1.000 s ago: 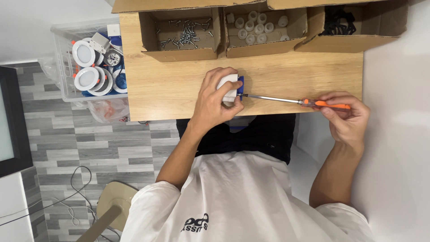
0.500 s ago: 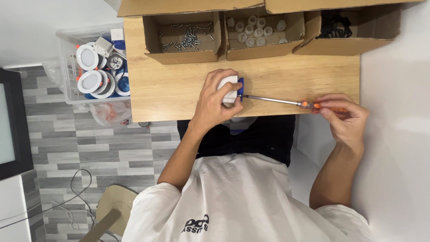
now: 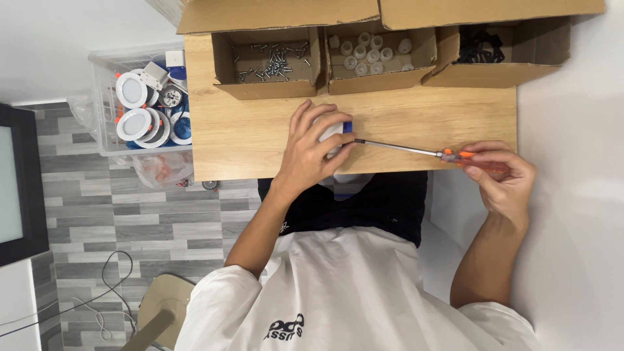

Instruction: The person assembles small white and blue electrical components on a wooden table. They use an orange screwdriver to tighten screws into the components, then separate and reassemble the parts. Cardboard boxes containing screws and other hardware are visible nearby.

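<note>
Table: lying before me, three boxes sitting along its far edge.
Screw box: sitting leftmost.
Bin: standing left of table.

Left hand grips a white-and-blue fitting on the surface; right hand holds an orange-handled screwdriver against it.

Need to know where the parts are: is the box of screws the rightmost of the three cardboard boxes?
No, the box of screws is the leftmost; the rightmost box holds dark black parts.
</note>
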